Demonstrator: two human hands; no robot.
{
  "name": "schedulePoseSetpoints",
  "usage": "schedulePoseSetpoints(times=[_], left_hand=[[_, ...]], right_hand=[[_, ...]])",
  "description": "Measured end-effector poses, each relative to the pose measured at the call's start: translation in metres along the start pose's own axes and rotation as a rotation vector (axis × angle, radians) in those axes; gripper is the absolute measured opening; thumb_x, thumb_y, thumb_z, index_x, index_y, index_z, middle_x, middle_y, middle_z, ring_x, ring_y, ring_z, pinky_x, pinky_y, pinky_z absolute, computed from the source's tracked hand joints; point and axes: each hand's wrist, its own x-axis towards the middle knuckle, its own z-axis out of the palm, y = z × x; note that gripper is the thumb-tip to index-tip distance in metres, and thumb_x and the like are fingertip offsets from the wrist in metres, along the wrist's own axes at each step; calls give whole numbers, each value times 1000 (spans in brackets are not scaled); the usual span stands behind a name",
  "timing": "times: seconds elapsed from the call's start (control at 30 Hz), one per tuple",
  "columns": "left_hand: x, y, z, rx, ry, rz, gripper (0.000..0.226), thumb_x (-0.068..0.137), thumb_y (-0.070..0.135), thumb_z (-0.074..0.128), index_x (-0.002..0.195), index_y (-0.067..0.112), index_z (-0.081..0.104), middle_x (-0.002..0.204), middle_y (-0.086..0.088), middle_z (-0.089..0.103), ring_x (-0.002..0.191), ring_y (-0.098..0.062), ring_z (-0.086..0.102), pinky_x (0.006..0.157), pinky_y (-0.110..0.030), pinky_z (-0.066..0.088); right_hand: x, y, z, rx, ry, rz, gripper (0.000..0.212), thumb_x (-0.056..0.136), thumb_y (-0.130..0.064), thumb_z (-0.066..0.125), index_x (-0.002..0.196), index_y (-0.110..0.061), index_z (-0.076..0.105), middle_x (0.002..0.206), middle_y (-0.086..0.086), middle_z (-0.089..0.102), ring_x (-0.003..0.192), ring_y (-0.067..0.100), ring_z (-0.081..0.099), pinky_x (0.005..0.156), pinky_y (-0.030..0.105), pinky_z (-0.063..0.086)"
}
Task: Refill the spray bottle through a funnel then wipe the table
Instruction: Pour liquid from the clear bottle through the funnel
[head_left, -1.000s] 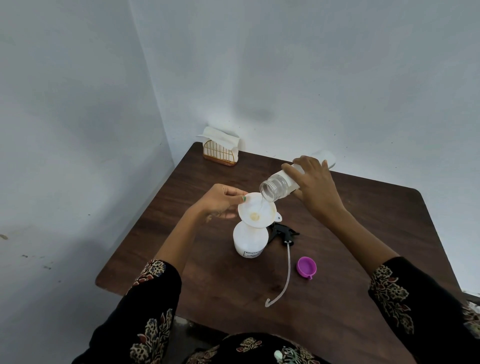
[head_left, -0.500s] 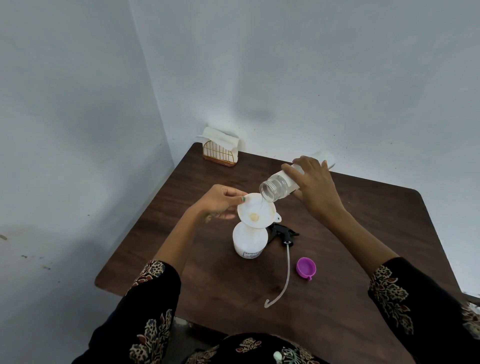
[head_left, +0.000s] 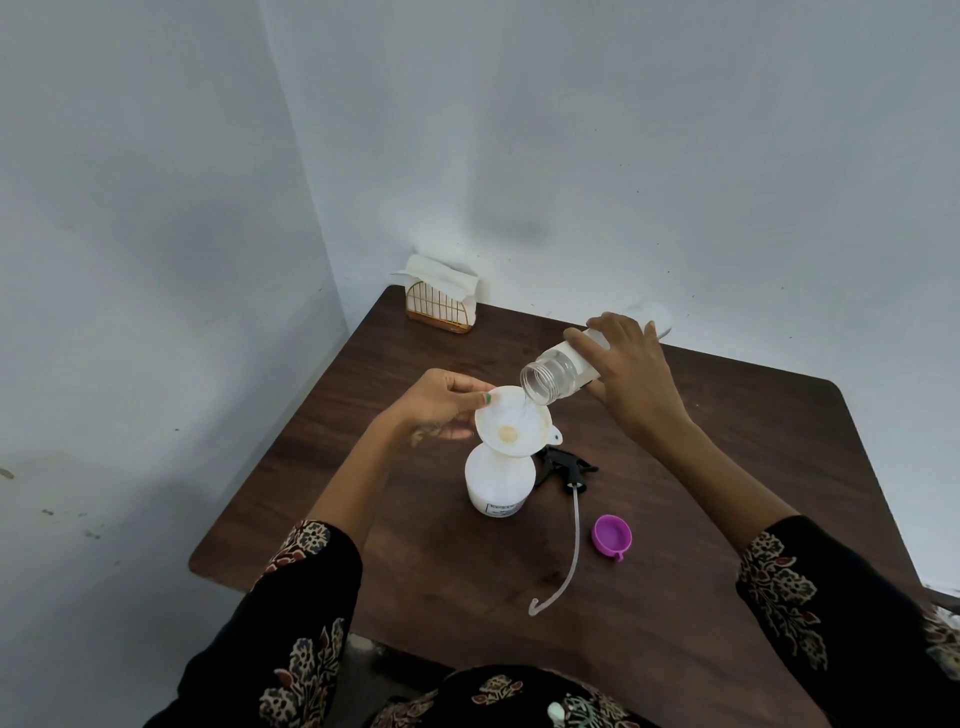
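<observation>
- The spray bottle (head_left: 500, 480) stands upright on the counter (head_left: 727, 467), near its middle, with a white funnel (head_left: 513, 421) seated in its open neck.
- The left hand (head_left: 441, 402) pinches the funnel's far-left rim, its fingers (head_left: 475, 387) closed on the edge to steady it.
- The right hand (head_left: 631, 374) is wrapped around a clear refill bottle (head_left: 566, 366), fingers clamped on its body.
- That bottle is tipped close to horizontal. Its long axis runs from the base, up and to the right, down to the open mouth at lower left.
- The mouth hangs just above the funnel's right rim, and a thin stream of clear liquid appears to fall into the bowl.
- The key relation: the bottle mouth lies to the left of and below the right hand, directly over the funnel. More tilt from that wrist would speed the pour, I judge.
- The black trigger head (head_left: 563, 467) with its tube (head_left: 574, 545) lies on the counter just right of the spray bottle. A purple cap (head_left: 613, 535) sits further right.
- A napkin holder (head_left: 440, 306) stands at the far corner, so wiping is not yet begun.
</observation>
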Motion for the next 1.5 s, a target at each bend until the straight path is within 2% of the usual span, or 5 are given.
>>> schedulePoseSetpoints(times=[0.3, 0.43, 0.77, 1.3, 1.5], left_hand=[[1, -1, -1, -1, 2, -1, 10, 89, 20, 64, 94, 25, 72, 99, -5, 73, 84, -13, 66, 72, -28, 58], [1, -2, -1, -5, 2, 0, 11, 89, 20, 65, 95, 24, 72, 94, -1, 73, 81, -11, 67, 71, -27, 58], [0, -2, 0, -5, 3, -15, 17, 89, 21, 64, 104, 20, 71, 100, -3, 73, 81, -10, 67, 63, -22, 56], [0, -3, 0, -6, 2, -10, 18, 89, 21, 64, 106, 20, 70, 100, -1, 73, 85, -12, 68, 63, -24, 55], [-1, -2, 0, -1, 10, -7, 16, 89, 21, 64, 104, 20, 71, 98, -2, 73, 80, -10, 67, 62, -22, 56]], right_hand=[[-1, -1, -1, 0, 4, -5, 50, 83, -12, 68, 130, -15, 50, 131, 17, 48, 128, 34, 40, 105, 60, 28], [-1, -1, -1, -1, 2, -5, 50, 83, -11, 67, 130, -15, 50, 131, 18, 48, 128, 34, 39, 105, 59, 28], [-1, -3, -4, -13, -3, -5, 50, 83, -10, 66, 130, -16, 49, 134, 17, 46, 130, 33, 37, 106, 58, 26], [-1, -3, -7, -8, -4, -8, 48, 87, -14, 63, 132, -17, 48, 135, 16, 45, 131, 31, 35, 107, 57, 26], [-1, -3, -8, -5, -4, -10, 48, 87, -14, 63, 132, -17, 48, 135, 16, 45, 131, 30, 35, 107, 56, 25]])
